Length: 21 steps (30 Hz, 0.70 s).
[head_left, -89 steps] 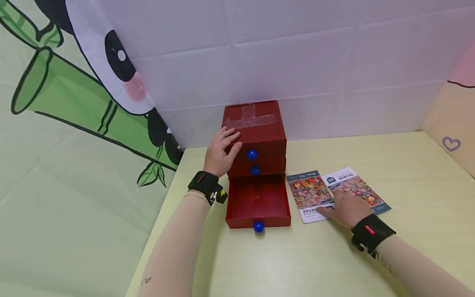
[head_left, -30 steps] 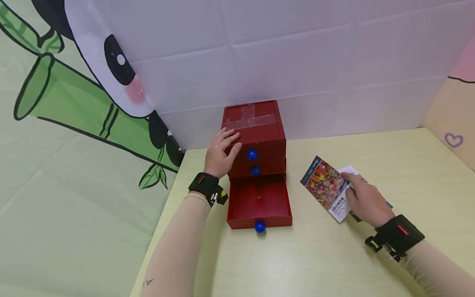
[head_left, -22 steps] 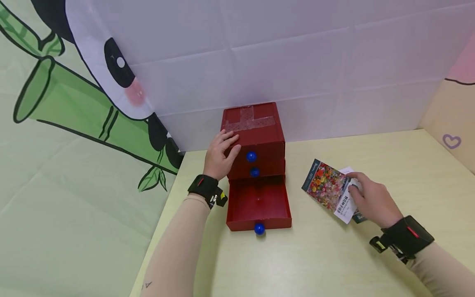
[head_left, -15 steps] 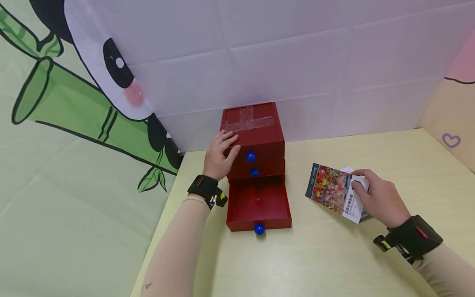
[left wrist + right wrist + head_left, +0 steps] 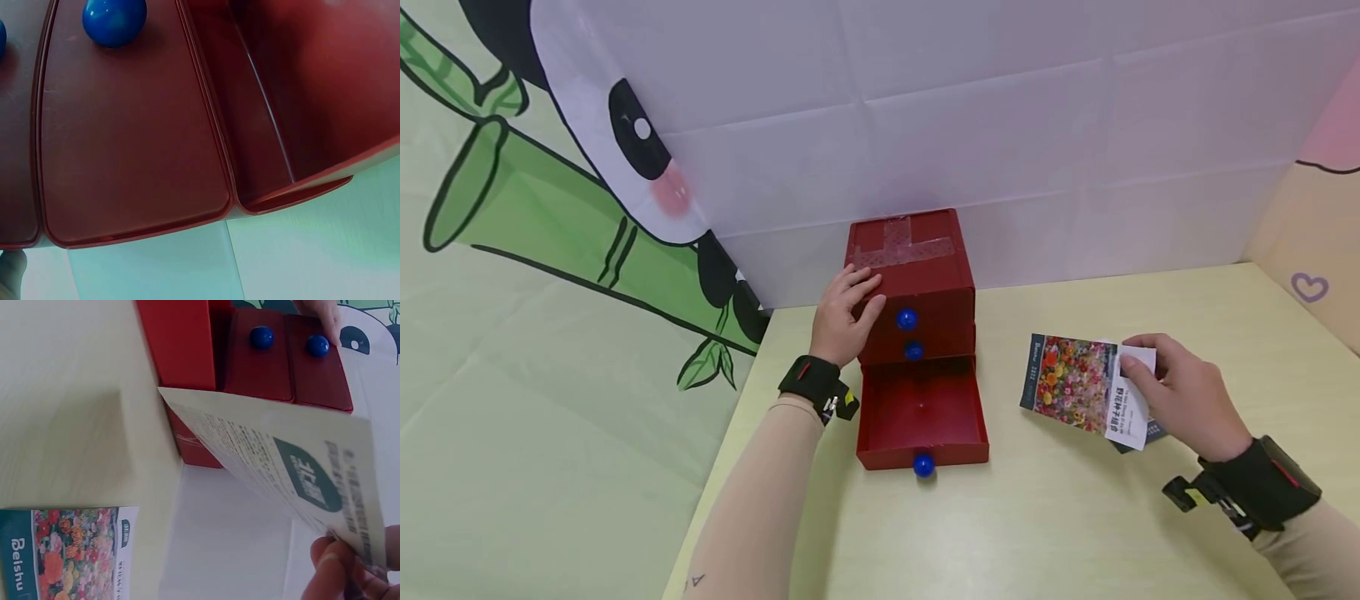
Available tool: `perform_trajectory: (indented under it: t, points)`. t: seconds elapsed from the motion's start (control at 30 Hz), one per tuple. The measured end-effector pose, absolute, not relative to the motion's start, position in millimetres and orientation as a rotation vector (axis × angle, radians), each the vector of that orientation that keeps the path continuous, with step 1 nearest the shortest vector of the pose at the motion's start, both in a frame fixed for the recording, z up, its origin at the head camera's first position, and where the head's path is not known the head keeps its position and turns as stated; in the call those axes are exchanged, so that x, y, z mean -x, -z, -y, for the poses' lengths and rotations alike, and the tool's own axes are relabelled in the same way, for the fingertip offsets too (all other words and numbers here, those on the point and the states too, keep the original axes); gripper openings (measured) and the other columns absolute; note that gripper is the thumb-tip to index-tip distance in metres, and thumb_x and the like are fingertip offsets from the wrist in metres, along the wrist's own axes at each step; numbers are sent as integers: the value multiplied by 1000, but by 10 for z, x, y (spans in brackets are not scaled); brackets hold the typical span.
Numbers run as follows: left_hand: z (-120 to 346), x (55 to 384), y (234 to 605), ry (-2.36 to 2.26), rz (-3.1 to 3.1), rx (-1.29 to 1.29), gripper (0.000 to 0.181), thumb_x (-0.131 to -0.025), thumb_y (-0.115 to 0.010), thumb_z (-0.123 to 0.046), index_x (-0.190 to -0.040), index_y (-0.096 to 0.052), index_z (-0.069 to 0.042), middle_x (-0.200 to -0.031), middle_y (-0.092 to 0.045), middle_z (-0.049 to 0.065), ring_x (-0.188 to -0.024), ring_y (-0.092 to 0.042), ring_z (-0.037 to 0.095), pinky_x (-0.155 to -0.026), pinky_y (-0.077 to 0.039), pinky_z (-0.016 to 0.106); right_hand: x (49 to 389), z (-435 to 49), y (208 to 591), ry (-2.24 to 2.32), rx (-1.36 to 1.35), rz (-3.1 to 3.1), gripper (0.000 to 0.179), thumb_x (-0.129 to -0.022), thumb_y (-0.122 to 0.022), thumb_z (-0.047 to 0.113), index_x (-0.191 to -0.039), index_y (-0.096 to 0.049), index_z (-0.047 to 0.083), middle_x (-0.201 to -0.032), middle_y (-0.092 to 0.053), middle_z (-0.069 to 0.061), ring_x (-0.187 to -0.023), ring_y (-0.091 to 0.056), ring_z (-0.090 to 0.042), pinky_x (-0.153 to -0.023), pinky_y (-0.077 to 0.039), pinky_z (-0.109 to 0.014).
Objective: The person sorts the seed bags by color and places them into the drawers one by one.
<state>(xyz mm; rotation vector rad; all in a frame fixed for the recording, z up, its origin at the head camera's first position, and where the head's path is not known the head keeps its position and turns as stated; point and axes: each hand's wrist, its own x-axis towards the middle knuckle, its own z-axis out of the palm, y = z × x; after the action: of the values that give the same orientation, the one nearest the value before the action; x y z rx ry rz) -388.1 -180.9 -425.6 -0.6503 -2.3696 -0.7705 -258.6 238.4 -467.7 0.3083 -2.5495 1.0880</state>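
My right hand [image 5: 1191, 396] pinches a flower seed packet [image 5: 1067, 383] by its white end, thumb on top. The packet is raised off the table and tilted; its printed back shows in the right wrist view. A second flower packet [image 5: 78, 553] lies flat on the table, mostly hidden behind the first in the head view. With fingers spread, my left hand [image 5: 842, 317] rests on the left top edge of a small red drawer cabinet [image 5: 925, 275]. The cabinet's bottom drawer [image 5: 922, 408] is pulled out, with nothing inside; the two drawers above are closed.
Blue ball knobs [image 5: 907, 319] stick out from the drawer fronts. Clear tape [image 5: 904, 243] crosses the cabinet top. Behind it hangs a printed cloth [image 5: 1037, 150]. The pale table [image 5: 1000, 533] spreads in front of and right of the cabinet.
My right hand has picked the near packet up from the table, moved right and turned it until it lies nearly sideways. The left hand has stayed on the cabinet.
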Motion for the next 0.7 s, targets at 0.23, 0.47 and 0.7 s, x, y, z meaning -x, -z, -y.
perform_trajectory:
  t: [0.23, 0.47, 0.7]
  points:
    - [1820, 3895, 4272, 760, 2378, 643, 41, -94, -54, -40, -128, -59, -18, -135, -52, 4, -135, -27, 15, -108, -30, 46, 2533, -2371, 4569, -1121, -349, 2509, 26, -96, -55, 19, -119, -53, 7, -79, -59, -10, -54, -55, -12, -41, -45, -27]
    - [1821, 3904, 4271, 760, 2386, 638, 41, -94, -54, -40, -128, -59, -18, -136, -51, 4, -135, -26, 15, -108, -30, 46, 2500, -2323, 4482, -1169, -348, 2486, 26, -95, -56, 17, -120, -54, 9, -82, -60, -10, -57, -56, -12, -42, -46, -28]
    - [1824, 3881, 4266, 768, 2372, 650, 41, -94, -56, -39, -127, -59, -16, -135, -52, 6, -135, -28, 18, -108, -29, 46, 2498, -2199, 4428, -1236, -378, 2485, 25, -96, -54, 17, -120, -53, 10, -83, -58, -9, -58, -57, -14, -44, -48, -28]
